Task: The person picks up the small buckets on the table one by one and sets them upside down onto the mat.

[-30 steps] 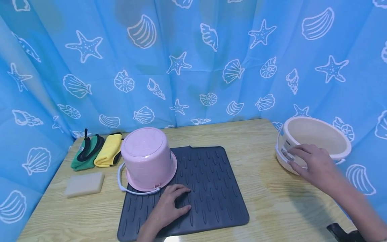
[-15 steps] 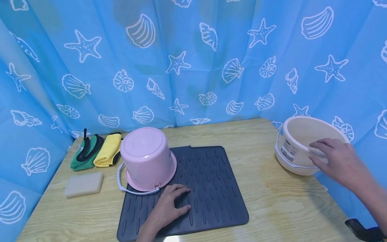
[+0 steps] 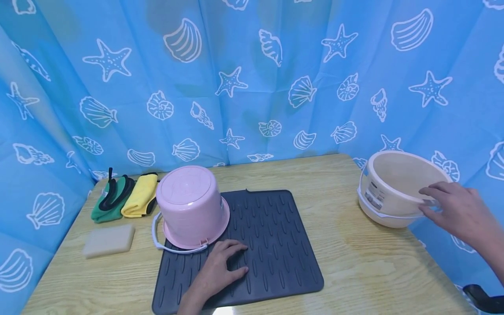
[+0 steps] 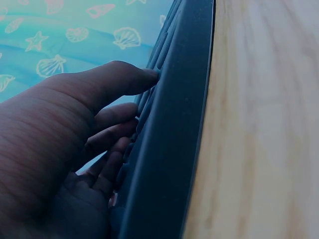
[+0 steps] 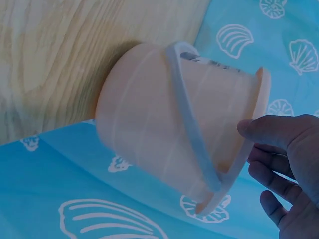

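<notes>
At the table's right edge a cream bucket (image 3: pixel 387 199) stands upright, its pale handle (image 5: pixel 192 119) hanging down along the wall. My right hand (image 3: pixel 458 210) is at the near right of its rim (image 5: pixel 261 94). The thumb lies along the outer side and loosely bent fingers are on the opening side; contact is hard to judge. My left hand (image 3: pixel 216 271) rests on a dark ridged mat (image 3: pixel 271 245), thumb and fingers spread apart, holding nothing. Just beyond it a pink bucket (image 3: pixel 190 205) sits upside down on the mat, its handle (image 3: pixel 157 236) lying to the left.
At the back left lie a folded green cloth (image 3: pixel 108 212) with black straps and a yellow cloth (image 3: pixel 141 197). A pale sponge block (image 3: pixel 109 240) is in front of them. Behind the wooden table (image 3: pixel 366 271) hangs a blue shell-print curtain (image 3: pixel 252 57).
My right hand has moved rightward along the cream bucket's near side to its right rim, and the bucket looks unmoved. My left hand keeps its place on the mat.
</notes>
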`<state>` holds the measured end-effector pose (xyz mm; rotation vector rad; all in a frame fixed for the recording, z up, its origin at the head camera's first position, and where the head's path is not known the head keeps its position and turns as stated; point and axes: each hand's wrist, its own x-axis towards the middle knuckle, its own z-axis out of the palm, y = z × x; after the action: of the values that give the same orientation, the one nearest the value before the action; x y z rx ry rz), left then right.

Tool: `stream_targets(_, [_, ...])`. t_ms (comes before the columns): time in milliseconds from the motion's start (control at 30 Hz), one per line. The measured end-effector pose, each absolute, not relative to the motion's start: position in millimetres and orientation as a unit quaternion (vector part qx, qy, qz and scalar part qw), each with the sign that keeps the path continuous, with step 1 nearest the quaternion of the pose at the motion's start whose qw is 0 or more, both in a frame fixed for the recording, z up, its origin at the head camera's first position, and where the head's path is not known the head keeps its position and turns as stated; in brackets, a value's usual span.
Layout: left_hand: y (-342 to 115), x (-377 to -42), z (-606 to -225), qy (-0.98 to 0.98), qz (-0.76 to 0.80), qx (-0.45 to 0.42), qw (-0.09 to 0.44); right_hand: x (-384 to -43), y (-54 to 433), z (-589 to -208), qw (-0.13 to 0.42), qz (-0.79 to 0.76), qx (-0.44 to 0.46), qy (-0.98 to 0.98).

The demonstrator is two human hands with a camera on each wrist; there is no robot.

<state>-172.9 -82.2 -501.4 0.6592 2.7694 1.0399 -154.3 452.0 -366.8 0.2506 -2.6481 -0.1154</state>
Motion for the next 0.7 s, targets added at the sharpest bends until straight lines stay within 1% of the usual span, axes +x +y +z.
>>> stream_targets(300, [-83,-173,-502,0.913,0.341,0.214,0.057,-154,461,-372,0.229,-0.062,0.103,-0.966])
stream_targets(433, [-83,-173,-503,0.913,0.343,0.215,0.054,-154,465,-377,0.261,-0.066,0.127,-0.955])
stream_targets(700, [-84,-172,-506,0.908,0.345,0.235,0.025,-159,468,-383,0.314,-0.06,0.181,-0.93])
